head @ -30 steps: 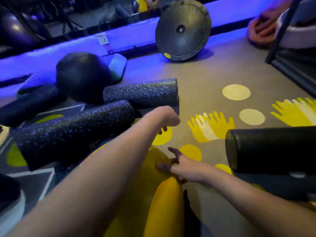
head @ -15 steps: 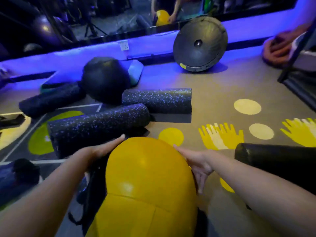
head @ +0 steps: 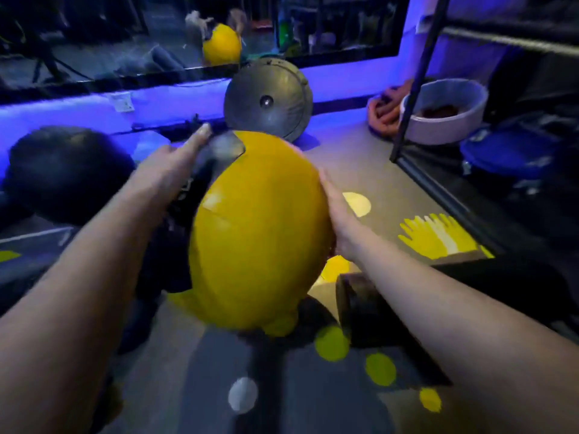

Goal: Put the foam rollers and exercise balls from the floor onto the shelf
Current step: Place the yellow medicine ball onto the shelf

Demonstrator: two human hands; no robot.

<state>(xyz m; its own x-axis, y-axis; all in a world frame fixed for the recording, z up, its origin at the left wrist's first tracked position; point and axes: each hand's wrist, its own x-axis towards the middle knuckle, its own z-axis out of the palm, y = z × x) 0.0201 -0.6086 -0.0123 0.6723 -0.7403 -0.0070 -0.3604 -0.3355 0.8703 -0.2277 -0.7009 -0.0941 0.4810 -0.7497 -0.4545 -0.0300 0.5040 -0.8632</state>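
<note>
Head view: yellow ball [head: 260, 233] between hands [head: 169, 170]

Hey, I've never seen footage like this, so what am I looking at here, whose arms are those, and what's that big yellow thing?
This is one picture from a camera worn on a person's head, looking forward and down, so the two bare arms are the wearer's own. The left hand and right hand press against opposite sides of a large yellow exercise ball, which looks lifted off the patterned gym floor. Still on the floor are a dark round ball at left, a grey domed disc leaning at the wall, and a black foam roller under the right arm. The dark metal shelf frame stands at right. A wall mirror behind reflects the yellow ball.
</note>
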